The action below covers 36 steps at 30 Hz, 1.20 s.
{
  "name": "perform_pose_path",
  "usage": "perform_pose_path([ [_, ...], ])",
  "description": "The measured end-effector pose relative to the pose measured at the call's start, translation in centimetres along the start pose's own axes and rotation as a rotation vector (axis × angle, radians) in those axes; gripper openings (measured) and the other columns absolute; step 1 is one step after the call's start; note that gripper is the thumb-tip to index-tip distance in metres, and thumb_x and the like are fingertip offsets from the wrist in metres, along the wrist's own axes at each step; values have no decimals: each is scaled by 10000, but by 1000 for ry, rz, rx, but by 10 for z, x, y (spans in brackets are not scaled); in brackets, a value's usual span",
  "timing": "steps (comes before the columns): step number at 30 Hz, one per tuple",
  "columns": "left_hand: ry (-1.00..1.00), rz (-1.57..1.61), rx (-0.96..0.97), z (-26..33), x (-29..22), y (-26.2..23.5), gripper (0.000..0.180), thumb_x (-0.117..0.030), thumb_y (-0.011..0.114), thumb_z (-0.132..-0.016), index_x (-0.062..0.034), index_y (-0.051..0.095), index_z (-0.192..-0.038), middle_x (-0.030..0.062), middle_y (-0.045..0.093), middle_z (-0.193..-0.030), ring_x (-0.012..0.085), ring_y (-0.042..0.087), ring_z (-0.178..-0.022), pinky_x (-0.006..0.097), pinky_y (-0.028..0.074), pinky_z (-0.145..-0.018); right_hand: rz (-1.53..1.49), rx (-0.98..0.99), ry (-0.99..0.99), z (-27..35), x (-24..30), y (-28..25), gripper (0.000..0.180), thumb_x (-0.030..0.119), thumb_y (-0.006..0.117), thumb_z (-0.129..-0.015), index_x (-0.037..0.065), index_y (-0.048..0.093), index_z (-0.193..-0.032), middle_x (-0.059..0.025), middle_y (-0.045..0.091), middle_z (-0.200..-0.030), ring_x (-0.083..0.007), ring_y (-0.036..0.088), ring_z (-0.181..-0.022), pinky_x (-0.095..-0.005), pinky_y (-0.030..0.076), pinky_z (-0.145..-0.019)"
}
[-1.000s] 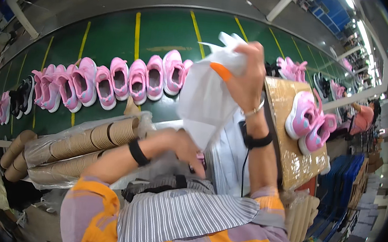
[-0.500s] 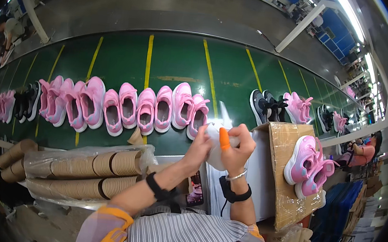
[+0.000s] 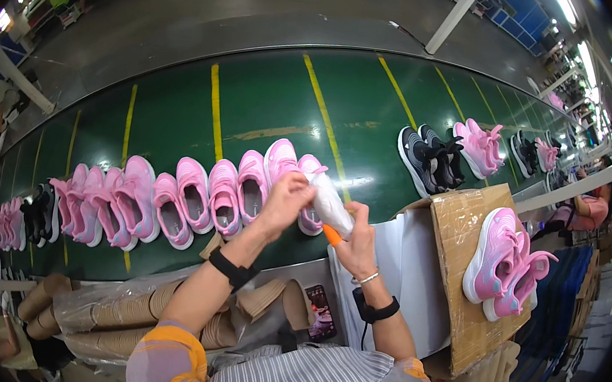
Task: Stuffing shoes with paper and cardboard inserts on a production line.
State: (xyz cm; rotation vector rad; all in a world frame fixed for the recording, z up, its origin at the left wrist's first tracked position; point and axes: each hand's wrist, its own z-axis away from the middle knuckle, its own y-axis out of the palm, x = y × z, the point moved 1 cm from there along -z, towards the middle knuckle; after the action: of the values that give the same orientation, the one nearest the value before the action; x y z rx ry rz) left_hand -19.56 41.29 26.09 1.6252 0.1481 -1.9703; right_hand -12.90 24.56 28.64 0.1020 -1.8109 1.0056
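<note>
An elongated white wad (image 3: 331, 204), seemingly of crumpled tissue paper, is held above the belt's near edge. My right hand (image 3: 358, 245) is closed round its lower end; an orange cover sits on the thumb. At the upper end, the curled fingers of my left hand (image 3: 287, 202) pinch the wad's side. Directly behind the wad stands a pink shoe (image 3: 313, 168), partly hidden by it. A row of pink shoes (image 3: 194, 187) runs leftward along the green conveyor belt (image 3: 255, 111). Beside my right forearm lies a stack of white sheets (image 3: 394, 275).
A cardboard box (image 3: 453, 281) on the right carries a pair of pink shoes (image 3: 500, 263). Black shoes (image 3: 429, 159) stand farther right on the belt. Nested brown paper inserts (image 3: 137, 311) lie at the near left, beside a phone (image 3: 320, 312). A person (image 3: 587, 209) sits at far right.
The white wad has become narrower and longer, and now slants down to the right. My left hand has shifted left and up, my right hand slightly down. The view has turned somewhat.
</note>
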Motion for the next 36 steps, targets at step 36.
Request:
perform_pose_path([
  [36,16,-1054,365,170,-2,-83,324,-162,645,-785,16,548,-1037,178,583,-1020,338,541,-1008,412,427,-883,443,762,-146,120,15,104,251,206,611,-823,-27,618,-731,-195,602,-597,-334,613,-537,-414,484,-500],
])
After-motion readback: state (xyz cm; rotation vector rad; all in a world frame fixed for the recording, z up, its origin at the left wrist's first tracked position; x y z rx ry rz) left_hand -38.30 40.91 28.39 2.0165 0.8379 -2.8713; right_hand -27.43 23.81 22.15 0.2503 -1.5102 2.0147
